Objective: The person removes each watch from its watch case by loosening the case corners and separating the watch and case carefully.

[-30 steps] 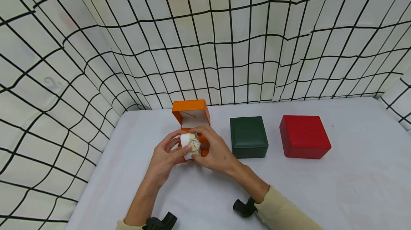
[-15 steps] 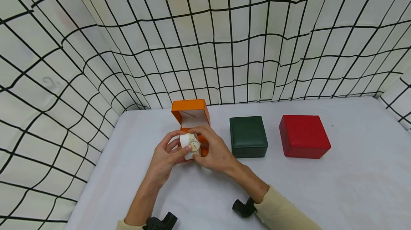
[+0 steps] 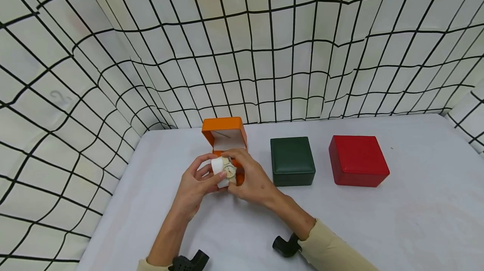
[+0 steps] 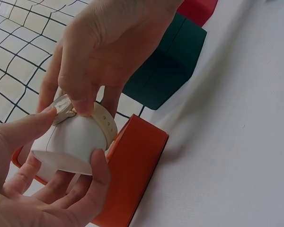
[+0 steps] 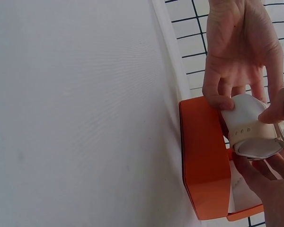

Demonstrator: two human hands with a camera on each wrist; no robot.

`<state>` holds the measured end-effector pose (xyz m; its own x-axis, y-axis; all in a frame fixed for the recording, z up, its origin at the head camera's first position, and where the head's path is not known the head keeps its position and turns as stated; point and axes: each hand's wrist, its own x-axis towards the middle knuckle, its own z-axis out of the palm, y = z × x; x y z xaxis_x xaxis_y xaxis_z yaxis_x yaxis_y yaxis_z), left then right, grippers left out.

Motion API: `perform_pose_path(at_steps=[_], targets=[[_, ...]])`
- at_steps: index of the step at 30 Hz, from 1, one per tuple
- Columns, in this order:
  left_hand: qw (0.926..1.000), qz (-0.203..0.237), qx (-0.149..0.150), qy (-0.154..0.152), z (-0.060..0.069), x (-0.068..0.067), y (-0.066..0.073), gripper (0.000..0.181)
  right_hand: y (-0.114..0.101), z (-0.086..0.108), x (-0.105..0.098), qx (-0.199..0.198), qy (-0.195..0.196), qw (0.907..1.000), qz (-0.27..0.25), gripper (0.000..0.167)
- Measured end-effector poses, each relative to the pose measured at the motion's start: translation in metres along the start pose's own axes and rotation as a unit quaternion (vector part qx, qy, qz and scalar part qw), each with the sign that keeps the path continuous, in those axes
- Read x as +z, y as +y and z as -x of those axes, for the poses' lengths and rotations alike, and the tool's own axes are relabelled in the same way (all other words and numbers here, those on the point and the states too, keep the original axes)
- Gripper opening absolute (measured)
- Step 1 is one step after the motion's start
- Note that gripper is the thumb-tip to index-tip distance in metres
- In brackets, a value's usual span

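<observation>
A wristwatch [image 3: 229, 172] with a cream strap [image 4: 105, 124] sits partly around a white cushion [image 4: 78, 142]. My left hand [image 3: 192, 189] holds the cushion from the left, fingers curled around it and thumb by the watch face. From the other side my right hand [image 3: 255, 180] pinches the watch strap between thumb and fingers. Strap holes show in the right wrist view, on the strap [image 5: 251, 132] beside the cushion [image 5: 246, 111]. Just behind the hands stands the orange box [image 3: 224, 124], its lid raised and its lining pale. The hands hide much of its lower part.
A closed green box [image 3: 293, 161] stands right of the orange one. Farther right is a closed red box [image 3: 359, 161]. All rest on a white-covered table [image 3: 340, 229]. Black netting [image 3: 264, 48] rises behind and at the left.
The right hand has shifted slightly at the watch, and its thumb has moved a little along the strap. The left hand keeps its hold, and the boxes stay in place.
</observation>
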<state>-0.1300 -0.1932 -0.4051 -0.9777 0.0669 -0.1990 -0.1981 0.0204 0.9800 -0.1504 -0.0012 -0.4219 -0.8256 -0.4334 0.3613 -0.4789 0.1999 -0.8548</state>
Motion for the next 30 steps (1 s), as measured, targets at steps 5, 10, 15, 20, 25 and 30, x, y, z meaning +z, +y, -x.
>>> perform_pose_path(at_steps=[5,10,15,20,25,30], targets=[[0.9999,0.011,0.004,0.005,0.0000,0.0022,-0.0011,0.059,-0.0002,0.0000,-0.0010,0.002,-0.002,1.0000,-0.003,0.072],[0.9998,0.017,0.013,0.006,-0.0006,0.0041,-0.0016,0.058,0.0002,-0.0001,-0.0037,0.002,0.000,1.0000,-0.004,0.071],[0.9998,0.002,0.012,0.015,-0.0002,0.0036,-0.0014,0.058,-0.0007,0.0001,-0.0054,0.003,0.001,1.0000,-0.003,0.068],[1.0000,0.002,0.004,0.007,-0.0002,0.0039,-0.0017,0.057,-0.0010,0.0009,-0.0057,0.004,-0.002,1.0000,-0.007,0.065],[0.9999,-0.002,0.012,-0.007,0.0001,0.0030,-0.0013,0.054,-0.0014,0.0007,-0.0065,0.001,-0.003,0.9999,-0.013,0.066],[0.9997,-0.003,0.022,-0.010,0.0010,0.0028,-0.0002,0.051,-0.0020,0.0001,-0.0067,-0.005,0.000,0.9999,-0.016,0.066]])
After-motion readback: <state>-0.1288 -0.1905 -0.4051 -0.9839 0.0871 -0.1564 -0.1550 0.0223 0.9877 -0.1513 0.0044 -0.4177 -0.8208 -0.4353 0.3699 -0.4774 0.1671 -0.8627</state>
